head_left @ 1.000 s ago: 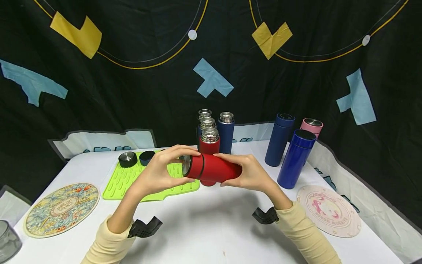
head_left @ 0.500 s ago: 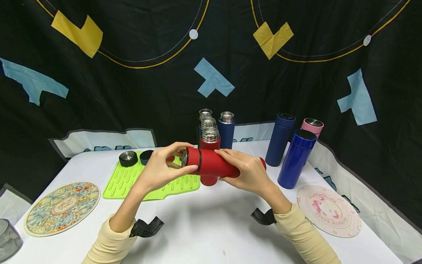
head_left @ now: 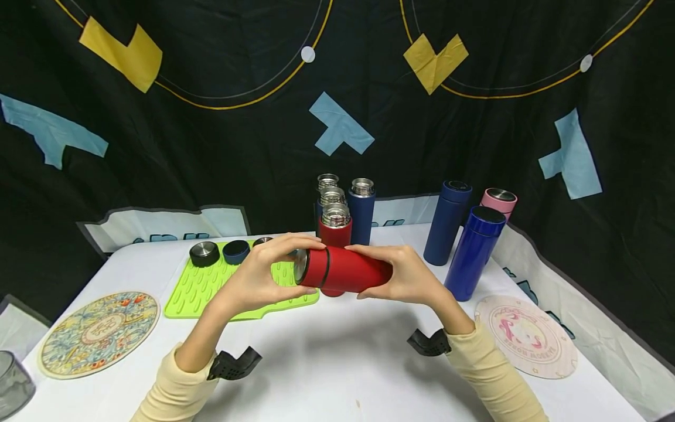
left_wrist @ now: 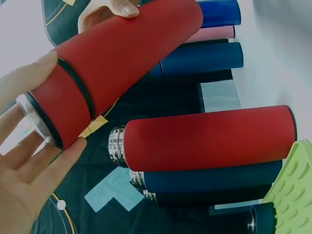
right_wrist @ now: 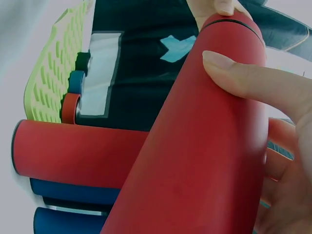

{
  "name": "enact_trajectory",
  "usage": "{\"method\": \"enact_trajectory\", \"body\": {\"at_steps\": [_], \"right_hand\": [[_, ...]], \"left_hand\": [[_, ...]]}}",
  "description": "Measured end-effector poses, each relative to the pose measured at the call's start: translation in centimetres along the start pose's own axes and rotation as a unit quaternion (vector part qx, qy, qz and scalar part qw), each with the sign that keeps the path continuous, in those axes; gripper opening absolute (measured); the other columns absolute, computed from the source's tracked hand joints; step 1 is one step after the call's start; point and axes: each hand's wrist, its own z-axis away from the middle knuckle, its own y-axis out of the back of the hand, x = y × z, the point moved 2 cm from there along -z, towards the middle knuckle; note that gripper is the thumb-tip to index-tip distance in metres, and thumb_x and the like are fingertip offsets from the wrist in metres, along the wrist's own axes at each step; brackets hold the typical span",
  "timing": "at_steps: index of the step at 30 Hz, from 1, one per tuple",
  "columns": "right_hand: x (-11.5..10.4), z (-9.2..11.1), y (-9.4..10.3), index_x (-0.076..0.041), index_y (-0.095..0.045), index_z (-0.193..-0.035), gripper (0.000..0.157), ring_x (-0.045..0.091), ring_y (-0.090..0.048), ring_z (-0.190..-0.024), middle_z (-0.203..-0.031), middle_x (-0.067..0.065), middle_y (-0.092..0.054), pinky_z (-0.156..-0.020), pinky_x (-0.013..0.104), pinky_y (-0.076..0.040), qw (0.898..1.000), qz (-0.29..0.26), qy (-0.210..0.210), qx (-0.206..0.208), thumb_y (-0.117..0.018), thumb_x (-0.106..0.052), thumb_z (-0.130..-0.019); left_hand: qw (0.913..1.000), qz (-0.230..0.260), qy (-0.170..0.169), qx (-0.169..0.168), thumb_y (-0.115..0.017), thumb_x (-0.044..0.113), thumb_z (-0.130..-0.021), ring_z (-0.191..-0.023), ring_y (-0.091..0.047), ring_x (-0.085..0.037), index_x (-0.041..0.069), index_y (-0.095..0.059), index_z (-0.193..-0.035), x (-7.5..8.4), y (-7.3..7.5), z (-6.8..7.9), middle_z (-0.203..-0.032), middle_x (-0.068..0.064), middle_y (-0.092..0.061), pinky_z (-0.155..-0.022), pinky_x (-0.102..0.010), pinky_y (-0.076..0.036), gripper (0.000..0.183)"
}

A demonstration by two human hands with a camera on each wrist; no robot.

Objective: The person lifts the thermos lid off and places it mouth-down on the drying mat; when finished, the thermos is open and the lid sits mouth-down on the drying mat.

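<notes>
Black curtain (head_left: 253, 146): 1, behind a white table (head_left: 337, 369). Green mat (head_left: 192, 296): 1, back left, partly covered by the left hand (head_left: 258, 274) in head view. Round mats: 2, one patterned mat (head_left: 100, 333) left, one pink mat (head_left: 527, 337) right. Bottles: 8. Capped, standing right: dark blue bottle (head_left: 444, 228), bright blue bottle (head_left: 471, 258), pink bottle (head_left: 498, 202), the last partly hidden. Uncapped, standing centre: 4, the front red bottle (head_left: 335, 236) partly blocked by the held red bottle (head_left: 358, 271). Glass (head_left: 13, 384): 1, cut by frame edge. Lids on mat: black lid (head_left: 204, 255), blue lid (head_left: 235, 253), at least one more.

Held bottle: near level above the table, between both hands. Left hand grips its lid end, thumb opposite fingers. Right hand (head_left: 405, 274) grasps the body, fingers curled round it.
</notes>
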Motion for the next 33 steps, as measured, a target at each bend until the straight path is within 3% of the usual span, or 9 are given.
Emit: {"method": "enact_trajectory", "body": {"at_steps": [5,10,14,20,24,28,33], "right_hand": [[-0.41,-0.11,-0.06,-0.015,-0.059,-0.133,0.076,0.019,-0.065,-0.1,-0.118,0.002,-0.067,-0.08,0.033,-0.057,0.998,0.042,0.027,0.029,-0.092,-0.022,-0.064],[-0.83,-0.21,-0.32,-0.014,-0.06,-0.132,0.076,0.023,-0.065,-0.105,-0.12,0.006,-0.066,-0.081,0.039,-0.057,0.987,0.134,0.059,0.067,-0.091,-0.024,-0.063],[-0.93,-0.21,-0.41,-0.014,-0.06,-0.132,0.075,0.024,-0.064,-0.108,-0.123,0.007,-0.065,-0.081,0.04,-0.057,0.982,0.164,0.061,0.073,-0.09,-0.026,-0.064],[-0.43,-0.03,-0.11,-0.015,-0.06,-0.132,0.076,0.019,-0.065,-0.102,-0.118,0.003,-0.067,-0.08,0.034,-0.057,0.997,0.071,0.024,0.027,-0.092,-0.024,-0.063],[-0.06,0.09,-0.01,-0.016,-0.059,-0.134,0.077,0.017,-0.065,-0.099,-0.116,0.0,-0.068,-0.078,0.03,-0.057,1.0,0.011,-0.001,0.001,-0.092,-0.024,-0.065],[-0.05,0.12,0.02,-0.016,-0.058,-0.134,0.076,0.018,-0.065,-0.099,-0.117,0.001,-0.067,-0.078,0.03,-0.057,1.0,0.015,0.001,0.004,-0.091,-0.025,-0.066],[-0.44,0.0,-0.02,-0.015,-0.058,-0.134,0.077,0.021,-0.066,-0.101,-0.118,0.004,-0.067,-0.08,0.035,-0.057,0.997,0.066,0.026,0.026,-0.091,-0.022,-0.064]], "left_hand": [[0.9996,-0.009,0.01,0.027,-0.088,0.016,-0.07,-0.107,-0.058,-0.018,0.016,-0.058,-0.13,-0.2,0.1,0.0,-0.124,-0.001,-0.06,-0.078,-0.031,-0.057,0.066],[0.9961,-0.015,0.069,0.054,-0.085,0.022,-0.074,-0.094,-0.062,-0.017,0.015,-0.058,-0.129,-0.48,0.06,0.06,-0.116,-0.002,-0.064,-0.073,-0.028,-0.058,0.061],[0.9937,-0.013,0.099,0.051,-0.085,0.025,-0.075,-0.093,-0.061,-0.017,0.017,-0.058,-0.13,-0.52,0.03,0.11,-0.114,-0.001,-0.064,-0.074,-0.029,-0.058,0.061],[0.9995,0.001,0.032,0.007,-0.087,0.017,-0.071,-0.113,-0.055,-0.019,0.017,-0.058,-0.131,-0.33,0.05,0.11,-0.129,-0.001,-0.056,-0.082,-0.034,-0.057,0.067],[0.9999,0.01,-0.002,-0.007,-0.087,0.014,-0.071,-0.12,-0.051,-0.019,0.018,-0.06,-0.129,-0.04,0.05,0.08,-0.135,0.0,-0.053,-0.085,-0.035,-0.055,0.064],[0.9999,0.008,-0.014,0.001,-0.087,0.012,-0.071,-0.12,-0.052,-0.019,0.016,-0.061,-0.128,0.08,0.08,0.04,-0.134,-0.001,-0.053,-0.084,-0.033,-0.055,0.064],[0.9998,0.0,-0.005,0.019,-0.087,0.012,-0.071,-0.115,-0.054,-0.02,0.015,-0.059,-0.129,-0.15,0.09,0.01,-0.13,-0.002,-0.056,-0.08,-0.032,-0.057,0.065]]}}
